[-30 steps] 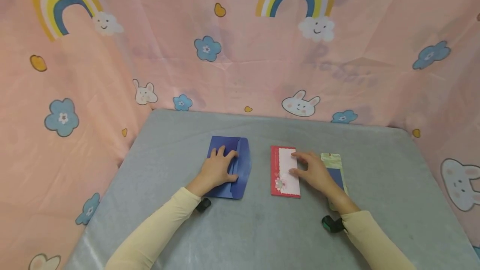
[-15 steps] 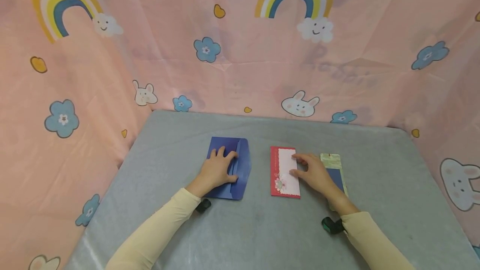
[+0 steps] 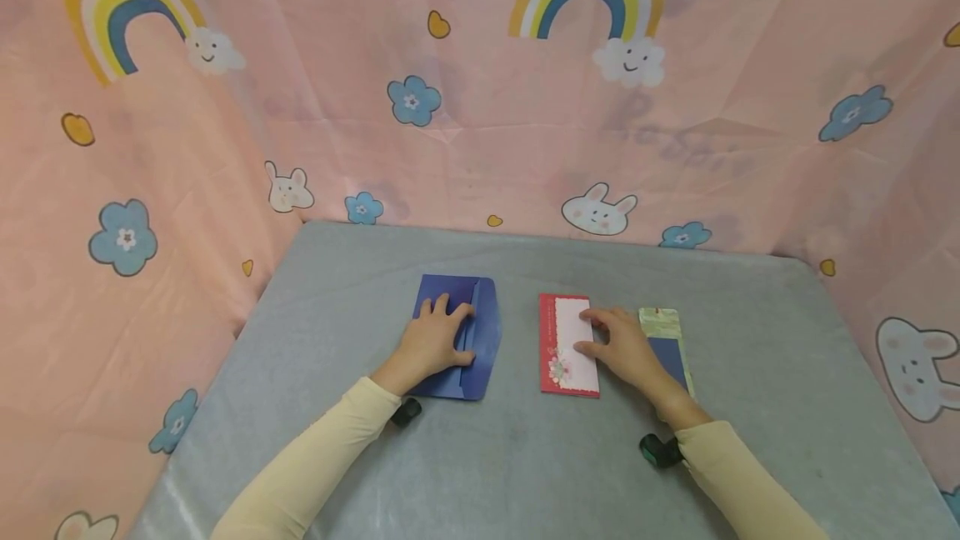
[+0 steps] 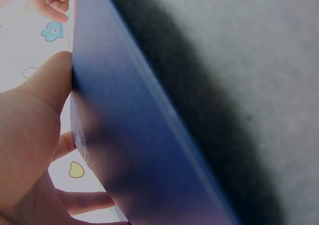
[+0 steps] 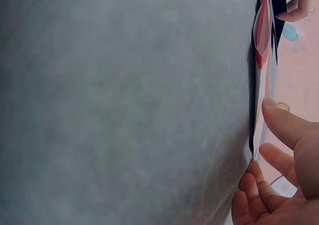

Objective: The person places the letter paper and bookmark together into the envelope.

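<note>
A blue envelope (image 3: 487, 332) lies on the table with its flap spread toward the right. My left hand (image 3: 433, 338) rests on it, fingers and thumb apart across its face. To the right lies a red greeting card (image 3: 548, 348) with a pale pink panel and flowers low down. My right hand (image 3: 624, 348) touches the right part of this card with thumb and forefinger. In the right wrist view the card's layers (image 5: 260, 48) show edge-on, and the lower fingertips (image 5: 253, 167) are at its near end.
A green and blue card (image 3: 660, 325) lies partly hidden under the right forearm. Grey cloth covers the table (image 3: 510, 465). Behind and at both sides hangs a pink curtain (image 3: 480, 132) with rainbows, rabbits and flowers. Each wrist wears a small black camera (image 3: 660, 450).
My right hand has shifted slightly left, its fingertips a little further over the red greeting card. The left hand stays on the blue envelope.
</note>
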A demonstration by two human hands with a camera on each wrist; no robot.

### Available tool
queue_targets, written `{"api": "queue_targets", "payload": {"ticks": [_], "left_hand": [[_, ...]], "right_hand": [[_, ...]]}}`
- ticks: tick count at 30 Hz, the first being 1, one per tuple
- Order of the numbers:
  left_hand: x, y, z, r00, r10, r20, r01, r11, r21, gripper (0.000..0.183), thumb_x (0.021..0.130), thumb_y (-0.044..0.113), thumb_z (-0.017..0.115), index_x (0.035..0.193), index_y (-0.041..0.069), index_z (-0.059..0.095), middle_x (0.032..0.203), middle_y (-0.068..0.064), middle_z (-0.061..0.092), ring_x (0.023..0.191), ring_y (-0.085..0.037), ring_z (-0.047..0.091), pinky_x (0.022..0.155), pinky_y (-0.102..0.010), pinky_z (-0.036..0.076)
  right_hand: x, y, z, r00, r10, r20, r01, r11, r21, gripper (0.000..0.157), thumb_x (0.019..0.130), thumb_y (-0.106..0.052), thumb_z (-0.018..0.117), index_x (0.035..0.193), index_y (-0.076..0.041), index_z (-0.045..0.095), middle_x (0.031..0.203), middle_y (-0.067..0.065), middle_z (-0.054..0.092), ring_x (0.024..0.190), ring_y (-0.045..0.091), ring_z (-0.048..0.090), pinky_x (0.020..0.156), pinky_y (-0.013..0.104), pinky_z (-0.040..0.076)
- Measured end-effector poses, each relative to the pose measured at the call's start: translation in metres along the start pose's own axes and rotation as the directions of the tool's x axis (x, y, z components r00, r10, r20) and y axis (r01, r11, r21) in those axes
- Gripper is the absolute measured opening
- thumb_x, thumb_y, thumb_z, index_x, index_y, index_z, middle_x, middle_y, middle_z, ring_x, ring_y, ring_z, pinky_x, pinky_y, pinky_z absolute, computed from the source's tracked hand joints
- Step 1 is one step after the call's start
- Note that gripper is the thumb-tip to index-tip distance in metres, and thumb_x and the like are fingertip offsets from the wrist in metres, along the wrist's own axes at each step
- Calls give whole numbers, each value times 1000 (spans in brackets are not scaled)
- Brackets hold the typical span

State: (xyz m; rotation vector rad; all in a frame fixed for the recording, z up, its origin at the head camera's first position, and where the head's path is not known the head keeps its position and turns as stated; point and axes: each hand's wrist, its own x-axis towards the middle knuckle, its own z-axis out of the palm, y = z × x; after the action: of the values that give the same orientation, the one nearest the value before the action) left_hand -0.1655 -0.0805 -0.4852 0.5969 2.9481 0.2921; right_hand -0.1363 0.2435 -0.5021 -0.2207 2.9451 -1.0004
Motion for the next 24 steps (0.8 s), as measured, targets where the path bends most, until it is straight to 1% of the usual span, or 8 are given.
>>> {"api": "queue_targets", "payload": {"ticks": [6, 15, 19, 24], "left_hand": [[0, 0, 0, 1000, -5, -3, 5, 1000, 1, 68, 77, 50, 78, 136, 27, 52, 146, -25, 46, 132, -53, 45, 82, -60, 54], [0, 1, -1, 1000, -9, 4, 9, 1000, 2, 68, 78, 50, 78, 136, 27, 51, 147, -24, 46, 132, -52, 45, 82, -59, 54], [0, 1, -1, 1000, -14, 11, 14, 1000, -1, 68, 78, 50, 78, 137, 27, 51, 147, -24, 45, 133, -53, 43, 83, -60, 54], [-1, 2, -2, 1000, -14, 16, 14, 1000, -4, 68, 79, 49, 78, 137, 27, 51, 147, -25, 45, 134, -54, 42, 83, -61, 54]], "right_hand": [[1, -2, 1, 1000, -11, -4, 10, 999, -38, 55, 83, -21, 79, 131, -2, 60, 120, 21, 62, 109, 35, 56, 95, 54, 47], [3, -6, 2, 1000, 27, 14, -27, 998, -60, 56, 83, -21, 79, 132, -4, 59, 116, 20, 61, 106, 33, 55, 91, 52, 49], [4, -7, 2, 999, 30, 29, -28, 997, -71, 55, 83, -20, 79, 132, -6, 60, 108, 17, 61, 98, 28, 53, 84, 45, 49], [6, -7, 2, 999, 24, 41, -21, 998, -65, 53, 81, -19, 80, 130, -7, 61, 95, 11, 56, 90, 23, 49, 74, 33, 41]]}}
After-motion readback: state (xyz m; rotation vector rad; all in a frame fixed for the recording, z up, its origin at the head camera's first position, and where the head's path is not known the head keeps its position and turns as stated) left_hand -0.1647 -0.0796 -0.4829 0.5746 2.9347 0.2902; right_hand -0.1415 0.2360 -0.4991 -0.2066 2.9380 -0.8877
